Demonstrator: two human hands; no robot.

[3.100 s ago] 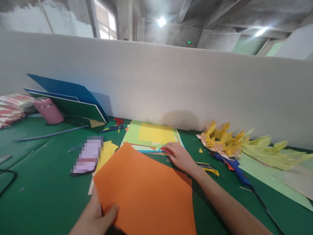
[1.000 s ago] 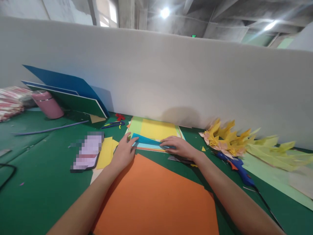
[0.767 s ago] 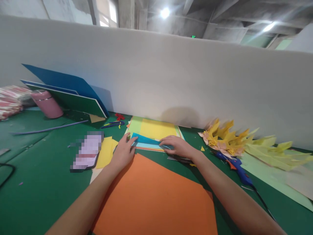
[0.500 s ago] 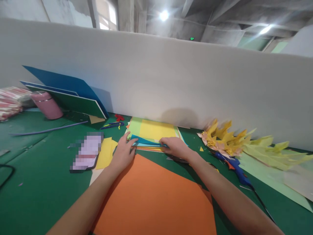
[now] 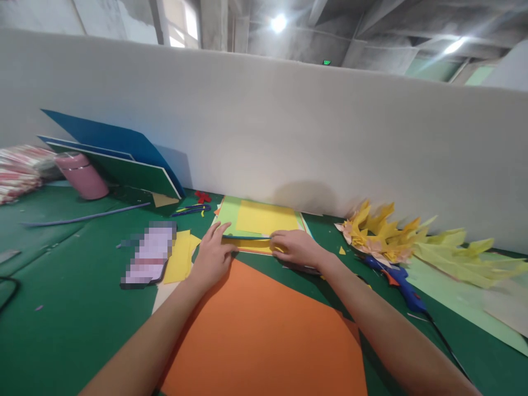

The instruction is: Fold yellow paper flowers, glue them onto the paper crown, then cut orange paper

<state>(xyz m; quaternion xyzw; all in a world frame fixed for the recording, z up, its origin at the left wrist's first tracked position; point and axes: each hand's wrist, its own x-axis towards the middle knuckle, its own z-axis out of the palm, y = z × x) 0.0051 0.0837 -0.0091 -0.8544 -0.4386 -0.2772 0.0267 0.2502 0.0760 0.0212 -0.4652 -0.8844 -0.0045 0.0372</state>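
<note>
A stack of coloured paper sheets [image 5: 266,217], yellow and light green on top, lies against the white partition. Over its front edge, a blue sheet [image 5: 247,238] shows almost edge-on as a thin dark line. My right hand [image 5: 295,246] pinches the right end of this blue sheet, fingers curled in. At its left end is my left hand [image 5: 214,253], fingers apart and thumb beneath; whether it grips the sheet is not clear. Closer to me, a large orange sheet [image 5: 268,330] lies under and between my forearms.
Left are a blurred-out phone [image 5: 150,253], yellow paper pieces [image 5: 178,258], a pink bottle [image 5: 84,176] and leaning boards [image 5: 124,170]. Right are yellow paper leaves [image 5: 379,231] and a blue glue gun [image 5: 402,286] with its cord. Scissors [image 5: 192,210] lie behind my left hand.
The blue sheet has flattened from a raised, curved shape to a thin line, and more yellow shows beneath it. My left hand has shifted slightly right; my right hand stays nearly in place.
</note>
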